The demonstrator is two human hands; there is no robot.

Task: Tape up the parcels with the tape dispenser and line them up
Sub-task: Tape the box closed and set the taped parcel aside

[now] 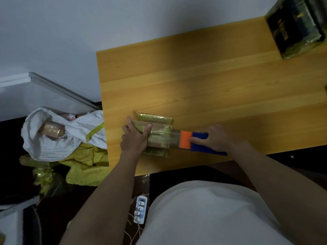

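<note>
item 1, far left, on floor: white sack (53, 138) w/ a wrapped brown parcel (51, 132) showing in its mouth; yellow wrap (85, 167) heaped below it, beside the table edge. not part of this pull.

item 2, table (212, 82), near-left corner: small parcels (155, 135), greenish film-wrapped, lying side by side and touching. count approx 4; the ones under my hand are partly hidden.

item 3, my left hand (135, 138): spread flat on the parcels' left end, fingers splayed, pressing down. nothing gripped, just pinning the stack.

item 4, clear tape (172, 139): a band runs across the parcels' right end, out to the dispenser.

item 5, tape dispenser (196, 141): orange head, blue handle, low on the table just right of the parcels. my right hand (215, 138) is closed round the handle.

item 6, far right, back corner: dark printed box (297, 25), well apart from the work.

step, as i judge it: mid-taping, band laid but not cut. next calls for keeping left pressure on, tilting the head to cut the tape, then smoothing the tail down. line-up not yet done.
</note>
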